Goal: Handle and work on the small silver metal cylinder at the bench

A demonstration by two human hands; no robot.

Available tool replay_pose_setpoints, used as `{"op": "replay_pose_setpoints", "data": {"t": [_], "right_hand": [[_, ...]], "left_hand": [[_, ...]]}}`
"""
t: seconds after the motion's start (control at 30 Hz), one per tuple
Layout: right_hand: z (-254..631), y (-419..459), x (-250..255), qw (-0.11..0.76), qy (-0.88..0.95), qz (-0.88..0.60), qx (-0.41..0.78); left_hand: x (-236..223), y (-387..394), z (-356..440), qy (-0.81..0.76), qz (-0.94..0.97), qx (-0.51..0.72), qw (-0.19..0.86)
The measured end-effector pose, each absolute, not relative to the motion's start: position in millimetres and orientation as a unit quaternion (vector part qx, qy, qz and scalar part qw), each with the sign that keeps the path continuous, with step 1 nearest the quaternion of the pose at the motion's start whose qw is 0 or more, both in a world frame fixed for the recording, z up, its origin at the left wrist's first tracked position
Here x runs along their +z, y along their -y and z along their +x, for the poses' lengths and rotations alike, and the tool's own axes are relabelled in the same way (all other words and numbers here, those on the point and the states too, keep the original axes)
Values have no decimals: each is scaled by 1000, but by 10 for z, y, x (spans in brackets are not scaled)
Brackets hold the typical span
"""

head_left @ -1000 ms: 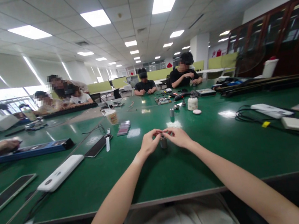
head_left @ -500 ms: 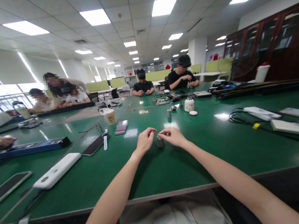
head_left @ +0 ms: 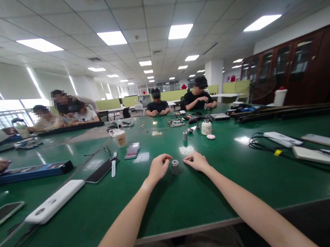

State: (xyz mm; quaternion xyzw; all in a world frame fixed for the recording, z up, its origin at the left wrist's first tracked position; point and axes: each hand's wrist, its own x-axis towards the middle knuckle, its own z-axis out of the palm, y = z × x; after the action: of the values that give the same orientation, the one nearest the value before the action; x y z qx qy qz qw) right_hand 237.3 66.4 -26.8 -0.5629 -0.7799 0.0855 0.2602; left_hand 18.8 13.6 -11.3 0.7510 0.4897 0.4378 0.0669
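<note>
A small metal cylinder [head_left: 175, 168] stands upright on the green table, its round top showing a ring and darker holes. Just to its left is my left hand [head_left: 159, 168], fingers bent and spread a little from the thumb, holding nothing that I can see. My right hand [head_left: 198, 162] is to the cylinder's right, apart from it, with thumb and fingertips drawn together; whatever may be between them is too small to make out. Farther back stands a second metal cylinder [head_left: 185, 138], near a white jar [head_left: 206, 127] and its pink lid [head_left: 211, 137].
On the left lie a white power strip [head_left: 55, 202], a dark phone [head_left: 99, 172], a watch [head_left: 114, 165] and a long blue box [head_left: 24, 173] beside another person's hand. A paper cup [head_left: 120, 138] stands behind. Cables and white strips [head_left: 326, 156] lie right. Several people sit beyond.
My right hand has moved off the cylinder's top, to the right, uncovering it. My left hand stays close on the left side. The camera view has tilted upward slightly.
</note>
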Motion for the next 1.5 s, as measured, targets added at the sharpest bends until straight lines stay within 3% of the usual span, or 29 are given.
{"op": "replay_pose_setpoints", "data": {"t": [0.33,0.6,0.8,1.17,1.5], "right_hand": [[2403,-731,-301,265,775,-565,102],[2170,-542,-121,432,773,-426,185],[1985,-378,-99,416,806,-379,181],[1979,-401,-173,416,808,-382,168],[2043,-492,-31,508,658,-427,355]], "left_hand": [[-87,-94,209,-493,757,423,63],[-96,-100,213,-495,757,423,53],[-64,-80,238,-497,754,429,4],[-35,-21,303,-485,749,452,15],[-18,2,316,-468,756,454,53]]}}
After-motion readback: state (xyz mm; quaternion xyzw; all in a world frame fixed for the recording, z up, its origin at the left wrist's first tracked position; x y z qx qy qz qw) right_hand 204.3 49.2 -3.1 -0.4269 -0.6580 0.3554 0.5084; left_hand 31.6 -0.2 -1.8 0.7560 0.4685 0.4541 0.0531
